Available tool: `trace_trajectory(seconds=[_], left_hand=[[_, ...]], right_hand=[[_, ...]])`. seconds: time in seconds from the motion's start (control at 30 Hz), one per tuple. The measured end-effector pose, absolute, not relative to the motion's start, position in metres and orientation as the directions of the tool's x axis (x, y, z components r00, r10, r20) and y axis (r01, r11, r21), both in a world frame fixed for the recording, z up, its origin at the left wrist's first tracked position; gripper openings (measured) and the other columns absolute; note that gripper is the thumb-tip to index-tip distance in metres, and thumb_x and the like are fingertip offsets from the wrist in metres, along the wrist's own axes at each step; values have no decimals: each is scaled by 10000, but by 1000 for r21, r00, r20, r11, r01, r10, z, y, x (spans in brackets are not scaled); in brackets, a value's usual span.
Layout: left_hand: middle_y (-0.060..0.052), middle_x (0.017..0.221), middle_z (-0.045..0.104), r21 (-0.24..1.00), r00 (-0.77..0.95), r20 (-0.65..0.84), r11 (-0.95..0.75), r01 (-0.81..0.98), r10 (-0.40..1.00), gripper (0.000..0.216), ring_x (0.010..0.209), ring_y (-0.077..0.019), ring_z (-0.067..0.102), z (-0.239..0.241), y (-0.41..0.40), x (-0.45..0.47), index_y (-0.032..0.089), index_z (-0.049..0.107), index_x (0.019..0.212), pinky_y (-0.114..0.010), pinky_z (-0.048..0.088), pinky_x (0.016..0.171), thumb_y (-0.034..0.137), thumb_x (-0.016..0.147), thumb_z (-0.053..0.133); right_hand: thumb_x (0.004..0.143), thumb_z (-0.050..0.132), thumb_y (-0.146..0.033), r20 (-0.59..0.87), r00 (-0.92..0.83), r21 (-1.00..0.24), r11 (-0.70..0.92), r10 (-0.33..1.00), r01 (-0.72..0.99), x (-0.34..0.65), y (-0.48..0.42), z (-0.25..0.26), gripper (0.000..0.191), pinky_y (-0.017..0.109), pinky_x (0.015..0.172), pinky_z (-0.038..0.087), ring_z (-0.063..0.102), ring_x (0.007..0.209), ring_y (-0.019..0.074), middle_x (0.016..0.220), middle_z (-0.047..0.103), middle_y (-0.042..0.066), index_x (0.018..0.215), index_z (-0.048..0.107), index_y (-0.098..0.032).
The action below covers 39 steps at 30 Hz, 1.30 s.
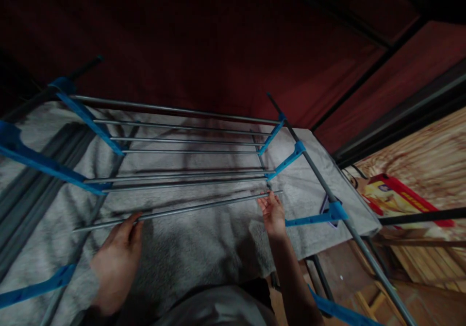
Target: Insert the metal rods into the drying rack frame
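A drying rack with thin grey metal rods [174,141] and blue plastic brackets [287,161] stands over a grey towel-like cloth [189,248]. One loose-looking rod [196,208] lies slanted at the near side. My left hand [116,263] grips this rod near its left end, fingers curled on it. My right hand [272,214] holds the same rod near its right end, fingers curled up around it.
A dark red wall or curtain [204,39] fills the back. At the right, a red and yellow printed box [393,197] lies on a patterned wooden floor [433,156]. Rack legs [367,258] slope down at the right.
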<state>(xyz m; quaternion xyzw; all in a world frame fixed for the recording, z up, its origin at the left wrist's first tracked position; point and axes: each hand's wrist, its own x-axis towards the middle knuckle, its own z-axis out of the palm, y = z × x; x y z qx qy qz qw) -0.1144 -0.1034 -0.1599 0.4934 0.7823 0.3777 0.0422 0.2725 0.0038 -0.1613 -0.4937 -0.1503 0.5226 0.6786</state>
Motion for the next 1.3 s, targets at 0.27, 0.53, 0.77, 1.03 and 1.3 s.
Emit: trace_trajectory(seconds=[0.27, 0.53, 0.77, 1.03, 1.3], left_hand=[[-134, 1067, 752, 219, -183, 503, 80, 972, 845, 336, 931, -335, 653, -159, -104, -123, 240, 763, 1173, -547, 482, 928, 389, 1032, 497], [-61, 961, 786, 223, 142, 556, -312, 924, 819, 296, 884, -290, 700, -176, -91, -129, 256, 708, 1198, -452, 523, 903, 377, 1065, 474], [-72, 1033, 806, 311, 132, 511, -325, 893, 850, 295, 921, -299, 728, -187, -92, -133, 270, 727, 1228, -435, 498, 890, 386, 1051, 521], [-93, 1102, 803, 338, 148, 443, -317, 886, 884, 414, 1011, -305, 732, -197, -88, -127, 262, 731, 1281, -431, 504, 908, 466, 1074, 435], [-66, 1045, 803, 319, 178, 462, -350, 881, 869, 395, 966, -270, 732, -200, -87, -115, 263, 746, 1264, -399, 508, 892, 434, 1080, 441]], right_hand=[[790, 897, -397, -330, 400, -802, -30, 855, -597, 270, 10, -158, 255, 276, 719, 654, 741, 672, 130, 739, 756, -54, 828, 680, -268], [774, 888, -290, -329, 392, -780, -13, 859, -626, 269, 9, -152, 244, 238, 732, 647, 773, 765, 127, 835, 794, -21, 765, 646, -259], [777, 895, -284, -304, 369, -785, -12, 878, -619, 266, 8, -147, 219, 224, 762, 648, 784, 815, 123, 886, 801, -19, 851, 693, -246], [766, 901, -310, -287, 305, -787, -42, 908, -616, 257, 6, -146, 246, 248, 783, 652, 778, 837, 134, 892, 801, -13, 908, 712, -243], [722, 917, -351, -321, 316, -798, -75, 893, -598, 251, 3, -148, 272, 267, 744, 662, 769, 828, 146, 897, 805, -8, 884, 711, -277]])
